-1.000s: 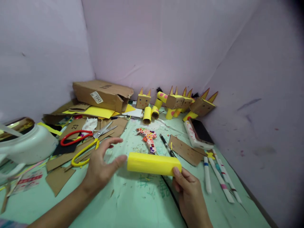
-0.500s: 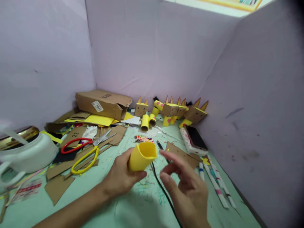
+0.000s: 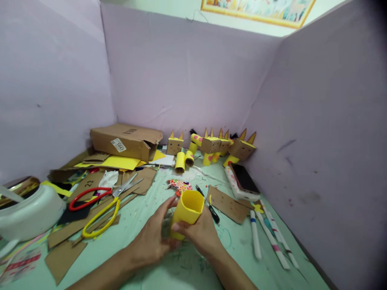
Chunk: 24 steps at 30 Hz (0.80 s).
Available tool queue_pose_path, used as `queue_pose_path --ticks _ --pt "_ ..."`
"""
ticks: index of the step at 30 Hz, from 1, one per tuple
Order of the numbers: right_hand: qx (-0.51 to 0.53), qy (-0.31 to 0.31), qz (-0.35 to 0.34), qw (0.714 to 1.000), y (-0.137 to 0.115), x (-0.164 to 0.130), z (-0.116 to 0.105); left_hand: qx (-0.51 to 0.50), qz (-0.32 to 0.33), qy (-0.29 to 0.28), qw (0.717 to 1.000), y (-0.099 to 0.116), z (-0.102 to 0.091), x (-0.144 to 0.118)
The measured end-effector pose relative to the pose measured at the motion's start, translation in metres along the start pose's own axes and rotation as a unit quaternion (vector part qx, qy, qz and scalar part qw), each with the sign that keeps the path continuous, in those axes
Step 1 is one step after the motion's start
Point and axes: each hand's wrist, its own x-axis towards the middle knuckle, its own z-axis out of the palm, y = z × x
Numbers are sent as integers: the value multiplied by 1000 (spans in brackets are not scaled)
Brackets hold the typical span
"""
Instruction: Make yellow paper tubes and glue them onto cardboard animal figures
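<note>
Both hands at the yellow tube [image 3: 186, 211]. I hold it upright over the table [image 3: 145, 225], open end up: left hand [image 3: 152, 241] wraps its lower side, right hand [image 3: 198, 237] closes fingers on its front. The tube is rolled but bare; finished figures [image 3: 211, 145] at the back wall carry heads and spots.

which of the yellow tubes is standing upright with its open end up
The large yellow tube held between the left hand and right hand. The two small yellow tubes near the back lie on their sides, untouched.
</note>
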Motion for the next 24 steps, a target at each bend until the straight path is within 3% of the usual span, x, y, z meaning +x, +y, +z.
queue_pose_path --ticks 9,14,16,21,24 --pt "28 45 -17 998 15 2 6 -43 0 3 999 16 19 2" --pt "54 -49 -58 996 9 1 1 -38 17 -3 999 12 14 4" --pt "55 -61 -42 996 11 3 -1 -54 14 -24 998 11 14 4" --pt "57 13 -8 998 19 7 -1 -51 -22 -6 998 12 14 5" --pt "54 18 -20 998 20 6 0 -19 -37 -2 999 14 15 5"
